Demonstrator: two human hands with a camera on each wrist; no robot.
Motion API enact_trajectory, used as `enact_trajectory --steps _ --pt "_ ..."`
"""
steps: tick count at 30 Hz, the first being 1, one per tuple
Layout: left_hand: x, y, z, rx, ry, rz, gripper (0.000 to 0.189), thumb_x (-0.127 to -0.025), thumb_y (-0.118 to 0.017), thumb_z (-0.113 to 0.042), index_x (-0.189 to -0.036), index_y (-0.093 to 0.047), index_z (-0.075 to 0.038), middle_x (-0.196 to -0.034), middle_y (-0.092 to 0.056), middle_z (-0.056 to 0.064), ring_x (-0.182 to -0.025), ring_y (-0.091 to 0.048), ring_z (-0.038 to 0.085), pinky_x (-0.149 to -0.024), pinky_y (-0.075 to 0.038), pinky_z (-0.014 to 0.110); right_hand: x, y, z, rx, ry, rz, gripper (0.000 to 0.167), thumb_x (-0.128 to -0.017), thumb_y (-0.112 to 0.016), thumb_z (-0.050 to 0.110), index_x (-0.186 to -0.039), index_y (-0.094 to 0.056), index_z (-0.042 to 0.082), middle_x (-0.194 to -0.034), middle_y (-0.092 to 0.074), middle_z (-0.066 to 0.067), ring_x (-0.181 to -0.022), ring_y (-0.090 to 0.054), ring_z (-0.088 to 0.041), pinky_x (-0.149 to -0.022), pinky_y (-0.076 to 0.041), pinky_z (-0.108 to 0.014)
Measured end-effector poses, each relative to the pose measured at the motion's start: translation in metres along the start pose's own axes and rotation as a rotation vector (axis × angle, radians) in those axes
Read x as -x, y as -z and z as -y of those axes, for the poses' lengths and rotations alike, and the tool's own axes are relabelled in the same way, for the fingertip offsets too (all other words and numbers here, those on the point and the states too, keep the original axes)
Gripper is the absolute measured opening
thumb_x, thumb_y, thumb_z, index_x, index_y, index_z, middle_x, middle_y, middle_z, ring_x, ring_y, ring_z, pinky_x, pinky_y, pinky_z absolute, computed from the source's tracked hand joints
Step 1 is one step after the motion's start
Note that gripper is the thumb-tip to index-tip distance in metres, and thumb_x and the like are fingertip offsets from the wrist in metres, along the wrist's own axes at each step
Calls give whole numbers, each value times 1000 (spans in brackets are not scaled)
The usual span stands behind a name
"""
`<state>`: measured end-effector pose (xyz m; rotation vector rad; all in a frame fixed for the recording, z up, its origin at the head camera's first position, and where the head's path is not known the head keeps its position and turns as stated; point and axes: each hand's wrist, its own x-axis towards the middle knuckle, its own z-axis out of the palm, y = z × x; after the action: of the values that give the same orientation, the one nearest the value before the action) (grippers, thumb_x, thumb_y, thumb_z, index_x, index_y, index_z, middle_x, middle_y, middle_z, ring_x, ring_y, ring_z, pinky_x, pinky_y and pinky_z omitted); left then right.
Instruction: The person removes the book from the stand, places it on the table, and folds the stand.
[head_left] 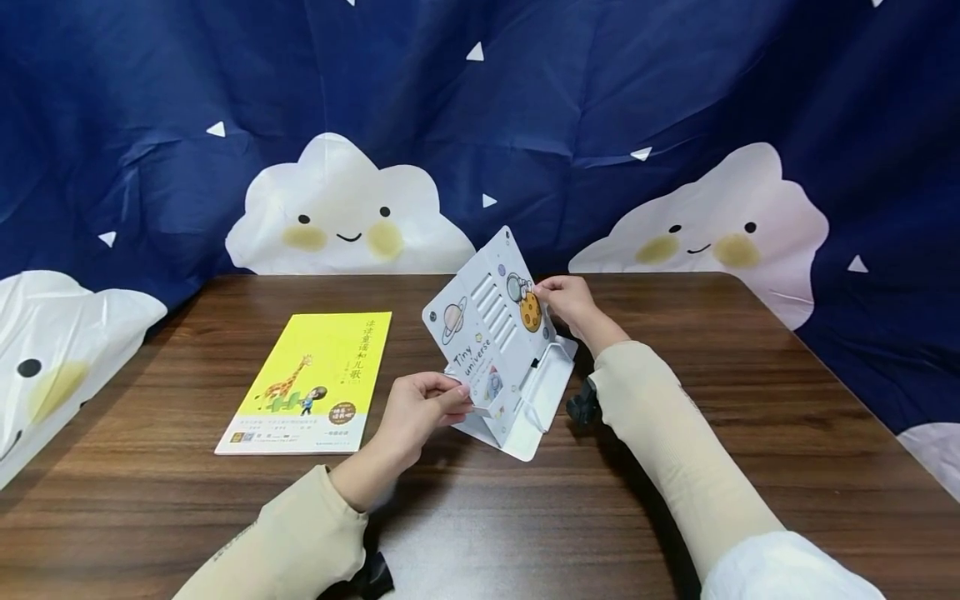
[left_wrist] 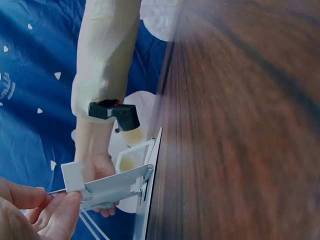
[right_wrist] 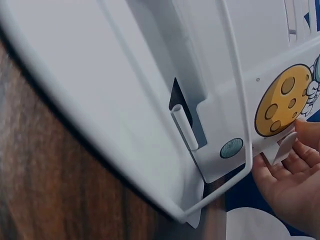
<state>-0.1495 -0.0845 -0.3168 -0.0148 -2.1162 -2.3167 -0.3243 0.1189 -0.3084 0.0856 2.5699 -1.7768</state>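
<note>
On the left of the worktop (head_left: 750, 400), a yellow book (head_left: 322, 350) lies flat, apart from the hands. Next, the left hand (head_left: 412, 412) pinches the near-left edge of the white book stand (head_left: 510, 350), beside a small flap (head_left: 489, 406). The stand sits right of the book, between the hands, its base (head_left: 551, 392) on the worktop. At its far-right edge the right hand (head_left: 573, 307) grips the panel, thumb by the orange moon print (right_wrist: 284, 102), fingers beneath.

Adjusting the panel seems best done with equal pressure at both edges, so that it swings without twisting; fingers should keep clear of the gap where panel meets base, and the base should stay flat.

The panel leans back: its top points far-left, its printed face right and towards the wearer. The base's long axis appears to run from near to far, slanting right.
</note>
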Motion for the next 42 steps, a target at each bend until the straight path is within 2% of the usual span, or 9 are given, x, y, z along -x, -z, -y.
enact_trajectory --steps 5,12,16,26,36,42 --pt "1 -4 0 2 -4 22 8 -75 -59 8 -77 -57 15 -67 -60 14 -61 -61 20 -61 -51 37 1 -2 3 36 33 -26 20 -86 -52 13 -95 -59 -4 -86 -50 -5 -67 -40 -16 -60 -36 -26" --pt "1 -10 0 -7 -4 38 13 -75 -60 6 -82 -58 17 -70 -60 14 -63 -62 21 -60 -51 34 3 -9 9 108 87 -49 20 -87 -52 13 -97 -61 -2 -97 -56 -11 -74 -45 -18 -61 -40 -26" --pt "2 -14 1 -8 -7 50 14 -75 -60 6 -83 -58 17 -72 -61 15 -65 -62 22 -60 -51 33 3 -14 12 140 96 -69 20 -86 -53 13 -98 -62 -1 -97 -58 -13 -73 -47 -19 -58 -40 -24" --pt "4 -20 2 -2 -20 74 16 -75 -61 4 -83 -58 17 -73 -62 18 -67 -62 24 -60 -51 34 4 -21 18 234 126 -102 21 -84 -55 15 -95 -65 1 -97 -60 -12 -89 -52 -23 -74 -44 -31" --pt "6 -30 4 -6 -44 91 17 -77 -61 1 -85 -59 16 -76 -62 21 -69 -62 27 -61 -51 33 0 -25 18 274 149 -97 21 -85 -55 17 -95 -65 2 -98 -60 -11 -89 -51 -22 -73 -44 -31" --pt "7 -35 6 -3 -64 93 18 -78 -59 1 -86 -59 17 -78 -61 23 -71 -61 30 -62 -51 33 -1 -26 21 297 155 -65 21 -86 -53 17 -97 -65 3 -100 -58 -10 -89 -51 -22 -71 -44 -31"
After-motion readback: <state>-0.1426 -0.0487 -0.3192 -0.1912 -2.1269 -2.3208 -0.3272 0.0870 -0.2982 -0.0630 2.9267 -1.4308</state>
